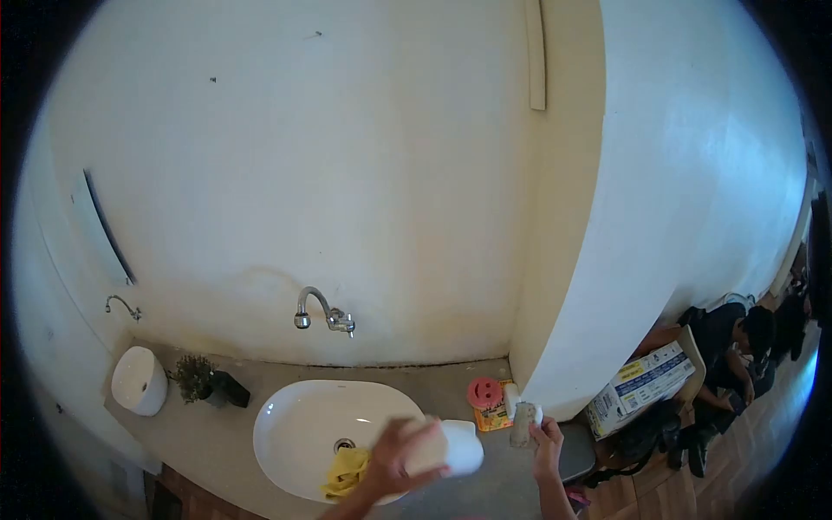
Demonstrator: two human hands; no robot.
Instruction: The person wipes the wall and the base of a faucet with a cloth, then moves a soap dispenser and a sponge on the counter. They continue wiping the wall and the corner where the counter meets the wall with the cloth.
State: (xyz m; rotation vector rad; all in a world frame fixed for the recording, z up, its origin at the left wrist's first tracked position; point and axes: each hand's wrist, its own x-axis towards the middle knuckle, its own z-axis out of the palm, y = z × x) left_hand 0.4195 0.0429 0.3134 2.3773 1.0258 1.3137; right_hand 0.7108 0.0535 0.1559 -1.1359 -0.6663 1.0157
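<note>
My left hand (394, 459), slightly blurred, is over the right rim of the white oval washbasin (282, 399). Its thumb and fingers are spread round one end of a white rounded container (464, 448), which lies tilted on its side in this view. To the right, my right hand (547, 448) is closed on a small greyish, see-through piece with a white edge (523, 426); its exact kind I cannot tell. A crumpled yellow cloth (347, 472) lies in the basin beside the drain (345, 446), close to my left wrist.
A chrome tap (325, 312) juts from the wall above the basin. On the grey counter (451, 390) are a pink round object (485, 393), an orange packet (494, 419), potted plants (198, 379) and a second basin (139, 381). A printed cardboard box (641, 387) and a seated person (724, 364) are at right.
</note>
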